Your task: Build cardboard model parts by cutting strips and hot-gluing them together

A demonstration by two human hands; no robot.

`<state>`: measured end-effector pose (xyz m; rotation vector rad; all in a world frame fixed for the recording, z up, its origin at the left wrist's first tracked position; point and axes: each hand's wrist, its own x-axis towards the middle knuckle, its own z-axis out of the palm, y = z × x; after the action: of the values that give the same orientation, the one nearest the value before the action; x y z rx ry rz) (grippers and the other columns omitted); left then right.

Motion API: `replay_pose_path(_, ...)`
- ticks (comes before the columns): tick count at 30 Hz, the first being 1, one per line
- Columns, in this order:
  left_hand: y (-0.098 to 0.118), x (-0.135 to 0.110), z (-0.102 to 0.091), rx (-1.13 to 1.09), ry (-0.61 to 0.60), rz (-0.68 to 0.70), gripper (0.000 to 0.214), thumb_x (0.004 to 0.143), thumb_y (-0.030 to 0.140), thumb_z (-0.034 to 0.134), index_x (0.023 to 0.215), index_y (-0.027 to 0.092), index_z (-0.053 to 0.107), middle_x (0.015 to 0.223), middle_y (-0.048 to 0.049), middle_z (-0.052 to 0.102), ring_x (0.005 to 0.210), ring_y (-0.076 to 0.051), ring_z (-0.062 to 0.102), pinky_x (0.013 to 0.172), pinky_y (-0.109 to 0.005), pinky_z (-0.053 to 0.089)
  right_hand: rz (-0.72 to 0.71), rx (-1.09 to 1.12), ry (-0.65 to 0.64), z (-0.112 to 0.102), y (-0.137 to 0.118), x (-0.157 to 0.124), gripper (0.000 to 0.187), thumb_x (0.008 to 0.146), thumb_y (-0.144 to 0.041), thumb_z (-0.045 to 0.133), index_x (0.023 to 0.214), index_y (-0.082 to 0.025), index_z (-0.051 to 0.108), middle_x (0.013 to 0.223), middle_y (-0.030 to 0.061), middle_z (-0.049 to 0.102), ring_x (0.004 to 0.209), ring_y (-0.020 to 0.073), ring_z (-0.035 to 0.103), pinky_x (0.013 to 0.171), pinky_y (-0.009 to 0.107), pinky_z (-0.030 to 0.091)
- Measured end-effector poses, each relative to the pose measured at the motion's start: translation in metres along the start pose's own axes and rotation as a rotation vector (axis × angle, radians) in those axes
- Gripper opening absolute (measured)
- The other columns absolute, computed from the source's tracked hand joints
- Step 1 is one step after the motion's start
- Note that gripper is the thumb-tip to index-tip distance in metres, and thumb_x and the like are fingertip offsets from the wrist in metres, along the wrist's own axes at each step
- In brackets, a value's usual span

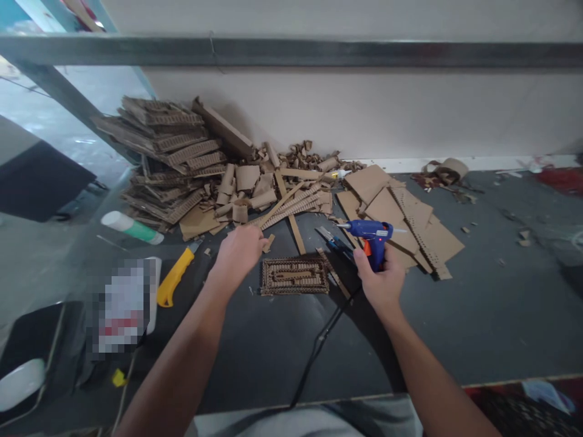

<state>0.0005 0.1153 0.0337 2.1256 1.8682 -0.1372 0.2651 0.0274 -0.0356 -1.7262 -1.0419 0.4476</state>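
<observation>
We have a dark grey worktable (pixel 255 364) before us, and on its far left stands a tall, uneven stack of corrugated cardboard panels (pixel 182 145). Flat cardboard sheets (pixel 387 212) overlap at the far right of our work area, and between these and the stack spreads a heap of curled cardboard scraps (pixel 248 182). Nearest us, in the middle, the small rectangular cardboard panel (pixel 295 276) lies flat between our hands, its nested corrugated borders framing a narrow centre. Our right hand (pixel 385 282) is wrapped around the grip of a blue hot glue gun (pixel 371 229), nozzle pointing left, a red light glowing on its side; we cannot tell whether the orange trigger is pressed. Our left hand (pixel 239 252) has its fingers curled in at the near ends of the corrugated strips (pixel 296 206); we cannot tell whether it pinches one. Left of it we see a white-and-green tube (pixel 132 227) lying on its side and a yellow utility knife (pixel 175 278). A black cord (pixel 321 337) runs toward our edge, and one narrow strip (pixel 336 276) lies just beside the panel's right end.
</observation>
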Motion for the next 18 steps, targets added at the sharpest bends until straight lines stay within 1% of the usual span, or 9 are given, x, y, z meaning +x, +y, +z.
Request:
replay_pose_path(2, 0.007, 0.006, 0.003, 0.012, -0.037, -0.021, 0.019, 0.086, 0.027, 0.063, 0.074, 0.016, 0.071, 0.073, -0.0136, 0.07, 0.075, -0.029, 0.069, 0.063, -0.034, 0.047, 0.011, 0.011, -0.007, 0.0, 0.001, 0.0, 0.043, 0.075, -0.055, 0.073, 0.095, -0.018, 0.064, 0.062, -0.0042, 0.053, 0.052, 0.0129, 0.048, 0.052, 0.026, 0.041)
replay_pose_path(4, 0.01, 0.011, 0.005, 0.014, -0.05, -0.028, 0.012, 0.082, 0.022, 0.066, 0.073, 0.015, 0.07, 0.071, -0.0133, 0.069, 0.072, -0.028, 0.068, 0.062, -0.034, 0.046, 0.02, 0.023, -0.02, 0.001, 0.003, 0.0, 0.043, 0.075, -0.054, 0.074, 0.096, -0.018, 0.064, 0.061, -0.0048, 0.051, 0.051, 0.0126, 0.047, 0.05, 0.025, 0.04)
replay_pose_path(6, 0.009, 0.014, 0.006, 0.005, -0.037, -0.01, 0.007, 0.081, 0.019, 0.066, 0.076, 0.016, 0.07, 0.076, -0.0136, 0.071, 0.074, -0.029, 0.068, 0.062, -0.034, 0.046, 0.039, 0.056, -0.044, 0.001, 0.004, 0.0, 0.043, 0.075, -0.053, 0.074, 0.097, -0.018, 0.064, 0.062, -0.005, 0.051, 0.051, 0.0122, 0.046, 0.049, 0.025, 0.04)
replay_pose_path(9, 0.004, 0.016, 0.005, -0.015, -0.031, 0.051, 0.005, 0.082, 0.022, 0.065, 0.081, 0.018, 0.068, 0.082, -0.011, 0.072, 0.081, -0.029, 0.068, 0.064, -0.033, 0.045, 0.067, 0.166, -0.085, 0.001, 0.003, -0.001, 0.043, 0.075, -0.05, 0.075, 0.102, -0.019, 0.062, 0.064, -0.0049, 0.054, 0.052, 0.0118, 0.048, 0.051, 0.025, 0.044)
replay_pose_path(11, 0.001, 0.014, -0.001, -0.079, -0.052, 0.169, 0.005, 0.084, 0.024, 0.064, 0.081, 0.02, 0.065, 0.082, -0.0065, 0.071, 0.08, -0.025, 0.067, 0.065, -0.031, 0.045, 0.068, 0.222, -0.103, 0.002, 0.001, -0.001, 0.046, 0.069, -0.048, 0.08, 0.098, -0.02, 0.06, 0.065, -0.0053, 0.055, 0.053, 0.0114, 0.049, 0.052, 0.025, 0.046)
replay_pose_path(13, 0.0, 0.009, -0.01, -0.19, -0.065, 0.35, 0.008, 0.086, 0.026, 0.062, 0.082, 0.02, 0.064, 0.082, -0.0027, 0.071, 0.078, -0.02, 0.066, 0.067, -0.029, 0.045, 0.076, 0.23, -0.12, 0.004, -0.002, -0.001, 0.044, 0.064, -0.046, 0.084, 0.087, -0.02, 0.058, 0.062, -0.0055, 0.055, 0.052, 0.0107, 0.049, 0.051, 0.025, 0.045)
replay_pose_path(15, 0.004, 0.0, -0.022, -0.276, -0.04, 0.49, 0.011, 0.09, 0.028, 0.058, 0.084, 0.02, 0.063, 0.084, -0.0011, 0.07, 0.076, -0.017, 0.064, 0.068, -0.027, 0.044, 0.099, 0.243, -0.166, 0.007, -0.006, 0.001, 0.038, 0.067, -0.047, 0.081, 0.077, -0.02, 0.056, 0.056, -0.0062, 0.051, 0.047, 0.0098, 0.045, 0.046, 0.024, 0.04)
replay_pose_path(17, 0.01, -0.01, -0.032, -0.299, 0.018, 0.559, 0.013, 0.092, 0.03, 0.055, 0.087, 0.02, 0.063, 0.086, -0.0013, 0.069, 0.076, -0.016, 0.062, 0.067, -0.026, 0.044, 0.117, 0.309, -0.278, 0.011, -0.014, 0.003, 0.034, 0.073, -0.048, 0.075, 0.074, -0.02, 0.055, 0.052, -0.0065, 0.049, 0.043, 0.0094, 0.042, 0.043, 0.024, 0.037)
replay_pose_path(18, 0.013, -0.014, -0.037, -0.291, 0.056, 0.591, 0.014, 0.093, 0.03, 0.054, 0.088, 0.02, 0.063, 0.088, -0.0015, 0.068, 0.077, -0.016, 0.062, 0.067, -0.026, 0.043, 0.115, 0.355, -0.347, 0.013, -0.019, 0.005, 0.033, 0.075, -0.047, 0.075, 0.074, -0.02, 0.056, 0.054, -0.0056, 0.051, 0.044, 0.0096, 0.043, 0.043, 0.024, 0.037)
